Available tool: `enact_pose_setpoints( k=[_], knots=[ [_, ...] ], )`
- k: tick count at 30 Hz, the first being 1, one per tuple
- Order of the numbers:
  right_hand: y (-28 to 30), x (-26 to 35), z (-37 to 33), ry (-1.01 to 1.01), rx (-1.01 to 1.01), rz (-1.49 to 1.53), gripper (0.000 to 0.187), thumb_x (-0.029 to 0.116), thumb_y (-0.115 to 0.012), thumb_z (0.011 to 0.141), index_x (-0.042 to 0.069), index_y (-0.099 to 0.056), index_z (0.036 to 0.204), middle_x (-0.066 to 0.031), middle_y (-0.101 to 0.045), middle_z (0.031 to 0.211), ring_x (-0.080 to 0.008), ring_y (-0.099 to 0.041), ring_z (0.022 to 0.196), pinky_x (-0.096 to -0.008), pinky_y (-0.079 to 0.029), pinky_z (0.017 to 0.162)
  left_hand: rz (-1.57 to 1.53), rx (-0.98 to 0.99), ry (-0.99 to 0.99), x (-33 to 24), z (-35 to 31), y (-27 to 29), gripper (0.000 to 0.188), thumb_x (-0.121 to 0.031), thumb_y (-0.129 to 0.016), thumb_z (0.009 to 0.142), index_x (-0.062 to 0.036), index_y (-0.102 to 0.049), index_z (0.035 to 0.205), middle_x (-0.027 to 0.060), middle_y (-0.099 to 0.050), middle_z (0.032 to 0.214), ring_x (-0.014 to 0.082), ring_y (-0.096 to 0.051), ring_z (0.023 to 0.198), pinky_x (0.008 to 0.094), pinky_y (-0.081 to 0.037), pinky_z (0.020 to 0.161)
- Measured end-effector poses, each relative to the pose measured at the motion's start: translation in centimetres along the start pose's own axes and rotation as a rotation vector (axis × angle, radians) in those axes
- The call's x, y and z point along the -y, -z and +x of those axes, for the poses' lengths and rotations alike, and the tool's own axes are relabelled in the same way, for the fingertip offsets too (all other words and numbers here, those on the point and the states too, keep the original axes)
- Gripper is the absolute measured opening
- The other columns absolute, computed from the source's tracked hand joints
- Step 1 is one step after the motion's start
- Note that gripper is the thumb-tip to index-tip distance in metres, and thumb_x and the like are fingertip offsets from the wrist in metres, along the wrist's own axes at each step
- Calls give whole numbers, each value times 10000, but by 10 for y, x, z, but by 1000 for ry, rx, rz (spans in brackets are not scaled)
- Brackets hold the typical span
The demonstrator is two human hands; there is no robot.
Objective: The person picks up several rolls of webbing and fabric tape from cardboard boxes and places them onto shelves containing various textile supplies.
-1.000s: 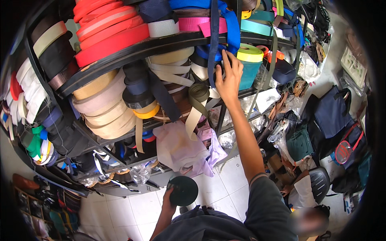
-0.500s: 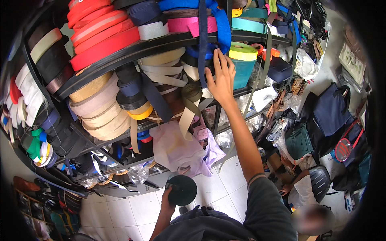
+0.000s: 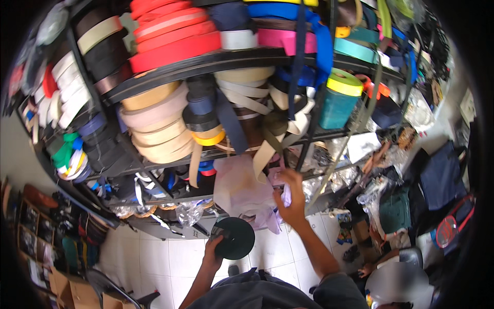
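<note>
A flat, dark green roll of strap is gripped at its left edge by my left hand, low in front of my body. My right hand, slightly blurred, hangs in the air with its fingers apart and nothing in them. It is nearest to a pale pink plastic bag on the shelf rack; whether they touch I cannot tell. Above that hand, an olive strap roll and a cream strap end hang from the middle shelf.
A black metal rack bears stacked strap rolls: red, beige and others. A teal tub stands under a neon yellow roll. At the lower right sits another person. Bags crowd the right side; cardboard boxes stand lower left.
My right hand has come down from the rolls on the middle shelf to beside the pink bag. The view has shifted left. My left hand keeps its hold on the dark green roll.
</note>
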State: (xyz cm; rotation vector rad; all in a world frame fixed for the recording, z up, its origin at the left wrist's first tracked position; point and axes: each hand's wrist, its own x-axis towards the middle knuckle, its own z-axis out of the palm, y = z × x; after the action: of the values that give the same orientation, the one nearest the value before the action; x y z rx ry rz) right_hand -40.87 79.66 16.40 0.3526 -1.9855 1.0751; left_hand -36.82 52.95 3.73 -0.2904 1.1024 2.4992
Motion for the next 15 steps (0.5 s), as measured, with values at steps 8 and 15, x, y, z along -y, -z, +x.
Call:
enact_pose_setpoints(
  k=[8, 15],
  knots=[
    [-29, 36, -70, -59, 833, 269, 933, 361, -867, 571, 180, -425, 1373, -202, -195, 1476, -399, -249, 1338, -459, -300, 1066, -10, -93, -157, -28, -32, -31, 349, -137, -600, 846, -16, -528, 1166, 88, -611, 1057, 186, -595, 996, 303, -481, 861],
    [-24, 47, -55, 159, 786, 259, 856, 375, -879, 540, 194, -524, 1297, -233, -176, 1483, -419, -240, 1342, -474, -296, 1069, 12, -86, -216, -36, -50, -41, 428, -328, -540, 899, -43, -513, 1216, 77, -599, 1130, 188, -575, 1061, 341, -438, 945]
  ],
)
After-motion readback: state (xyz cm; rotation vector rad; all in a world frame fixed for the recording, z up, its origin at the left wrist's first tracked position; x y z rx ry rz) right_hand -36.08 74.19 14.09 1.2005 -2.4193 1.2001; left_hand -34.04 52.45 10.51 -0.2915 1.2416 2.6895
